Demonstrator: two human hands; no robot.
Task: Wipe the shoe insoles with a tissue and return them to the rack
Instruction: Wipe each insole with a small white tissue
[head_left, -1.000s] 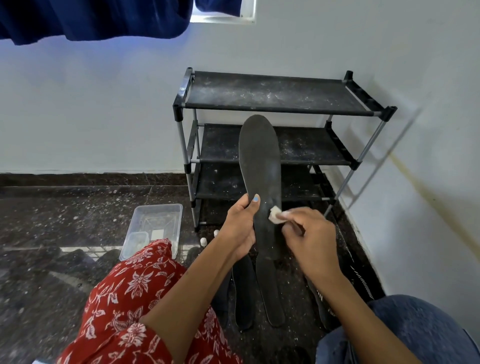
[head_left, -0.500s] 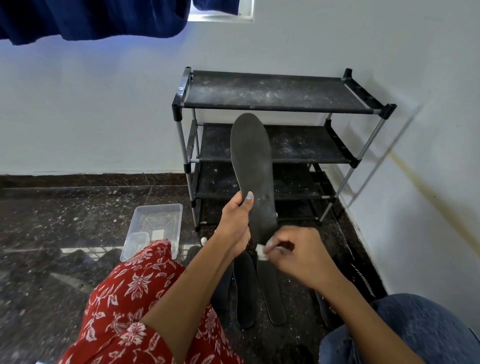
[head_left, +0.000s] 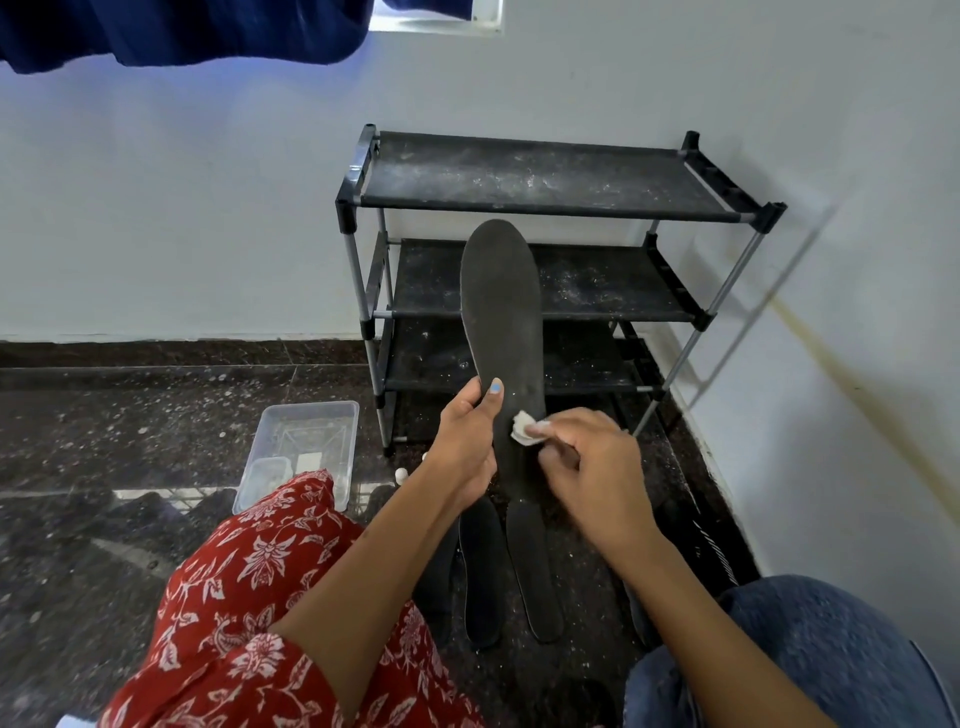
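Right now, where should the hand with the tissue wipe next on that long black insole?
Probably slide it up toward the toe. The right hand presses the tissue low on the held insole, beside the left hand that steadies it, and the long upper part above the tissue shows faint pale specks. The rack can likely wait until that stretch is wiped.

Single view only, head-worn wide-angle camera. It looks forward and steeply down, close over the wearer's forearms and knees, facing a white wall corner. The black three-tier metal-framed shoe rack (head_left: 550, 260) stands centre frame, near; the dark speckled stone floor (head_left: 130, 441) fills the lower left.
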